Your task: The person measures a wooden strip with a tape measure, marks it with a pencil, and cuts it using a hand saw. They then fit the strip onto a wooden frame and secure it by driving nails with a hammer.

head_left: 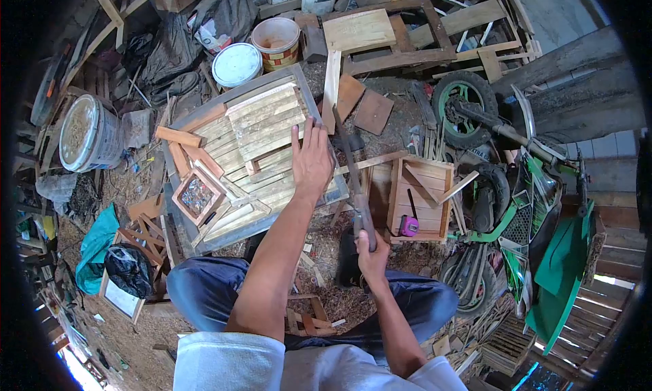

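Observation:
My left hand (314, 153) lies flat, fingers stretched, at the right side of a slatted wooden work surface (272, 180), close to a panel of pale wood slats (265, 122). Whether a piece lies beneath the palm is hidden. To its right, my right hand (373, 257) is wrapped round the grey handle of what looks like a handsaw (350, 160). The long, dark blade points away from me and shows nearly edge-on, so its teeth cannot be made out. A pale upright board (331, 92) stands beyond the left fingertips, near the blade's tip.
On the work surface sits a small wooden box (199, 195) of metal bits. A wooden drawer (421, 201) with a pink tape measure (409, 226) stands right. Farther right is a green motorbike (519, 235). Buckets (237, 65) stand behind; wood scraps litter the floor.

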Available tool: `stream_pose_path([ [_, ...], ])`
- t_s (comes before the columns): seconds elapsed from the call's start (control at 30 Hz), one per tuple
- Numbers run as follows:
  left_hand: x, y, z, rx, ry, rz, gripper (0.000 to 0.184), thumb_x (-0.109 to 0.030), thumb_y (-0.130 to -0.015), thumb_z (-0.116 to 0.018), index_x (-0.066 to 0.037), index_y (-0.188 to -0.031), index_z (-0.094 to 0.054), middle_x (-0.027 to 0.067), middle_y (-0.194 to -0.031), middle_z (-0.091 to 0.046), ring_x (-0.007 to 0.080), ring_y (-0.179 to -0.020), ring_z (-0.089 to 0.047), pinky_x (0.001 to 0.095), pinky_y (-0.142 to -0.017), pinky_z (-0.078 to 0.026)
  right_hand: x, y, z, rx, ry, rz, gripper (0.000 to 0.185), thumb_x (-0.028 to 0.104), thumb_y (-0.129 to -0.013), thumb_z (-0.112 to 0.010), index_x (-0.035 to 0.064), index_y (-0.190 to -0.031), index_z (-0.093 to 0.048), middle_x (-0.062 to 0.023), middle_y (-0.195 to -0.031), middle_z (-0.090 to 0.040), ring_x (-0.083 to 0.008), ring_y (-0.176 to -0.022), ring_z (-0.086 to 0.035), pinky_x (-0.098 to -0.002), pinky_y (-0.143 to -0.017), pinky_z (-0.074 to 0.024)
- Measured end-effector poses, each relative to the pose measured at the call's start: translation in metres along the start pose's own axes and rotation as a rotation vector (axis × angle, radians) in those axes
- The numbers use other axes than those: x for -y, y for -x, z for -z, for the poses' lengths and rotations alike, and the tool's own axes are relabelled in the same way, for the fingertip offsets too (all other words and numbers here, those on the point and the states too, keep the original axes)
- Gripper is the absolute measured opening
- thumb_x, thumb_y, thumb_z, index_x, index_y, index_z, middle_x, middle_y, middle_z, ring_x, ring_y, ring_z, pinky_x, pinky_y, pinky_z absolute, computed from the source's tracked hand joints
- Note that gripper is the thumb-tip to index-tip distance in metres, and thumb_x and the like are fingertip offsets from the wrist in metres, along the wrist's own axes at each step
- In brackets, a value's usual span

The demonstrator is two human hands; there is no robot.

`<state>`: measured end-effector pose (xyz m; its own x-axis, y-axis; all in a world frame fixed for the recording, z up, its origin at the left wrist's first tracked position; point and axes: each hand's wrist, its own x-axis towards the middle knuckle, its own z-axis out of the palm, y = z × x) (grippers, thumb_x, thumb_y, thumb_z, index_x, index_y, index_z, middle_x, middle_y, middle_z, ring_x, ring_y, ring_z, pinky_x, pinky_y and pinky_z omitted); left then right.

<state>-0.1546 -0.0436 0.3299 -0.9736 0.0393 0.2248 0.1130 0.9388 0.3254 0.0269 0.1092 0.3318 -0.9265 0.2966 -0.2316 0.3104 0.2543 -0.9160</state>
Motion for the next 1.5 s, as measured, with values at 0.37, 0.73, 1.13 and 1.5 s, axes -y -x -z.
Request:
stream_pose_path([
  [0.37,0.003,0.000,-0.009,-0.050,-0.020,0.000,0.040,-0.009,-0.084,-0.053,-0.005,-0.123,-0.051,0.0109,-0.131,-0.050,0.0235,-0.138,-0.032,0.0489,-0.117,-0.017,0.099,0.027,0.057,-0.004,0.320,-0.126,0.039,0.032,-0.094,-0.061,-0.0030,-0.076,-0.060,-0.0083,-0.049,-0.044,-0.0135,-0.046,-0.042,-0.0335,-0.047,-0.0369],
  [0.73,0.002,0.001,-0.006,-0.064,-0.002,-0.009,0.039,-0.009,-0.084,-0.052,-0.004,-0.123,-0.051,0.0119,-0.129,-0.052,0.0246,-0.137,-0.034,0.0503,-0.116,-0.018,0.165,0.050,0.073,0.070,0.498,-0.066,0.037,0.029,-0.094,-0.061,-0.0035,-0.076,-0.059,-0.0123,-0.048,-0.040,-0.0170,-0.044,-0.033,-0.0347,-0.044,-0.0338],
  [1.13,0.003,0.000,-0.006,-0.055,-0.002,-0.013,0.042,-0.009,-0.083,-0.053,-0.004,-0.125,-0.050,0.0112,-0.130,-0.051,0.0242,-0.138,-0.033,0.0508,-0.115,-0.018,0.192,0.053,0.062,0.086,0.616,0.001,0.037,0.029,-0.094,-0.061,-0.0024,-0.075,-0.058,-0.0144,-0.046,-0.043,-0.0289,-0.039,-0.041,-0.0382,-0.044,-0.0350],
  [1.5,0.002,-0.001,-0.005,-0.023,-0.027,-0.003,0.043,-0.011,-0.084,-0.053,-0.004,-0.125,-0.050,0.0105,-0.132,-0.050,0.0228,-0.139,-0.031,0.0498,-0.116,-0.016,0.194,0.058,0.060,0.073,0.616,-0.017,0.034,0.027,-0.094,-0.061,-0.0028,-0.076,-0.059,-0.0143,-0.048,-0.045,-0.0221,-0.039,-0.040,-0.0366,-0.044,-0.0345],
])
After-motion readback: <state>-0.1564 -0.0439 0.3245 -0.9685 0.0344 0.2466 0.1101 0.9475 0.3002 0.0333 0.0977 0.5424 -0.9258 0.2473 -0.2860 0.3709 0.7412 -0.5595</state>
